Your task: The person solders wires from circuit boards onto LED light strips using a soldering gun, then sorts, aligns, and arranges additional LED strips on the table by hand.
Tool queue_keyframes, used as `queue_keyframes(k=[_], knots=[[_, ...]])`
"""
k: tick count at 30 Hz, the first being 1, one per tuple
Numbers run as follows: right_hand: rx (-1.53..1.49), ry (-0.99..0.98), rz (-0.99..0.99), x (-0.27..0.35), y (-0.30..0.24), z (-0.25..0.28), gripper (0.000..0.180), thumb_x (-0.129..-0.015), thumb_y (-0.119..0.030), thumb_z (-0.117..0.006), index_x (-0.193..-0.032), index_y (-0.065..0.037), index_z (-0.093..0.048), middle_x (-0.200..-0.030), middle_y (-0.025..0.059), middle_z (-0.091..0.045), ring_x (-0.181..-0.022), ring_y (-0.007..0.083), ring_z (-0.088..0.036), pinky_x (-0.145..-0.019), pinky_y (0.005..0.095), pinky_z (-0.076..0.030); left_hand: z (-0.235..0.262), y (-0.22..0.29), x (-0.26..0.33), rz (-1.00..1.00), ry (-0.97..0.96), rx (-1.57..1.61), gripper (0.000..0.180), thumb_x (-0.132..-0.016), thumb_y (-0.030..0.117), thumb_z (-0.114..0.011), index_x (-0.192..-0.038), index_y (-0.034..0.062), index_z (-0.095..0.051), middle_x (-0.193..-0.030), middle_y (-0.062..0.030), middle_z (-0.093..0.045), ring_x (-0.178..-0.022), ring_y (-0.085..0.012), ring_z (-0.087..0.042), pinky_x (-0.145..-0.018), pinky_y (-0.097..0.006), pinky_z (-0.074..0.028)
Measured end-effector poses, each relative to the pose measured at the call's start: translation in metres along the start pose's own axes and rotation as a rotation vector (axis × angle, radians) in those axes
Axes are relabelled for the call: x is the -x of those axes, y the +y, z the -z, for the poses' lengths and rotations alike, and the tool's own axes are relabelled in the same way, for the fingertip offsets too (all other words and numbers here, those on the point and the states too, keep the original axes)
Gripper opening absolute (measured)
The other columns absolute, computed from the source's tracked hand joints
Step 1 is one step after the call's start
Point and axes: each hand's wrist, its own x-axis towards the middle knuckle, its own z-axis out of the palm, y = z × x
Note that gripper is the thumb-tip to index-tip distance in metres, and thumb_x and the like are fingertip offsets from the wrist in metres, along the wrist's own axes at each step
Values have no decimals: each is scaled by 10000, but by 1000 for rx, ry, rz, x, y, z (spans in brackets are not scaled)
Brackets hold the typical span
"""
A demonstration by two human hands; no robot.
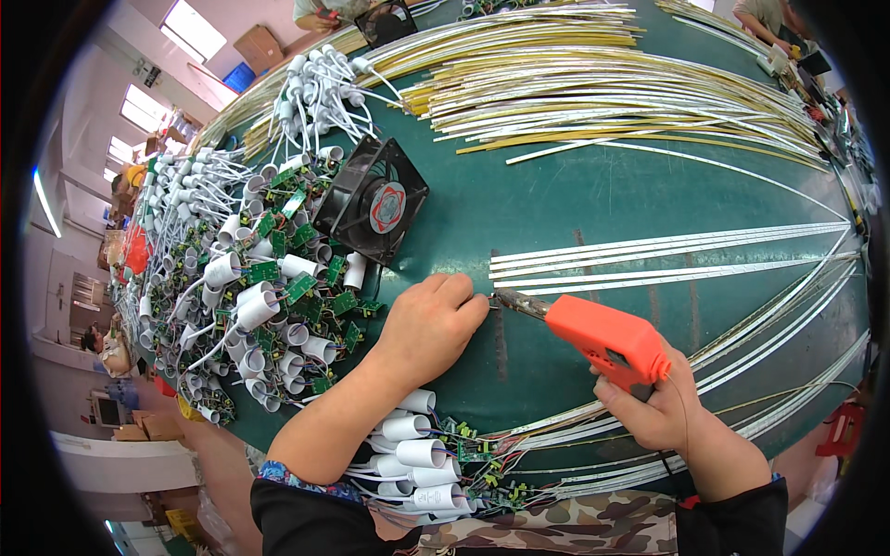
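One orange soldering gun (607, 341) and one black square fan (372, 201) lie on the green bench (593, 195). Four white strips (667, 262) lie side by side toward its right edge. Two hands work here, a left (428, 326) and a right (654, 408). White caps with small green boards (269, 278) heap along the left edge, too many to count, as are the yellow and white strips (593, 83) at the far edge.

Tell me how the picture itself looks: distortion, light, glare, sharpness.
Head view: fisheye bends the white strips toward the rim, black corners around the circle; windows at upper left are blown out; even light on the green table, soft shadow under the left hand; the orange soldering gun in the right hand is sharp.
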Motion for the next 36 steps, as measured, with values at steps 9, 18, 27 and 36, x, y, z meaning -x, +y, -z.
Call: queue_keyframes(k=[9, 18, 27, 36], knots=[[-65, 62, -24, 3, 1, 0, 505, -798, -105, -728, -1246, 28, -537, -869, 107, -661, -756, 232, -653, -728, 338, -511, 0, 0, 0, 7, -6, -1, 164, -710, 31, -695, -869, 62, -668, -804, -50, -548, -760, -247, -602, -635, -376, -512], [36, -36, -11, -2, -3, 1, 524, -800, -112, -729, -1266, 28, -532, -913, 116, -659, -760, 250, -650, -725, 346, -518, 0, 0, 1, 6, -9, 2, 168, -710, 33, -695, -872, 61, -668, -808, -51, -550, -763, -249, -603, -633, -378, -513], [50, -19, -8, 0, -4, 2, 517, -803, -119, -728, -1262, 23, -539, -926, 116, -661, -778, 239, -653, -749, 342, -518, -1, 0, 0, 9, -12, -6, 166, -710, 36, -697, -871, 63, -664, -804, -51, -541, -751, -249, -597, -624, -378, -510], [-61, 83, 6, 6, 0, 8, 432, -818, -135, -713, -1201, -1, -564, -879, 87, -647, -755, 205, -632, -723, 329, -500, -1, -1, 0, 9, 0, -4, 150, -716, 41, -693, -861, 71, -666, -795, -48, -545, -747, -246, -599, -619, -375, -508]])
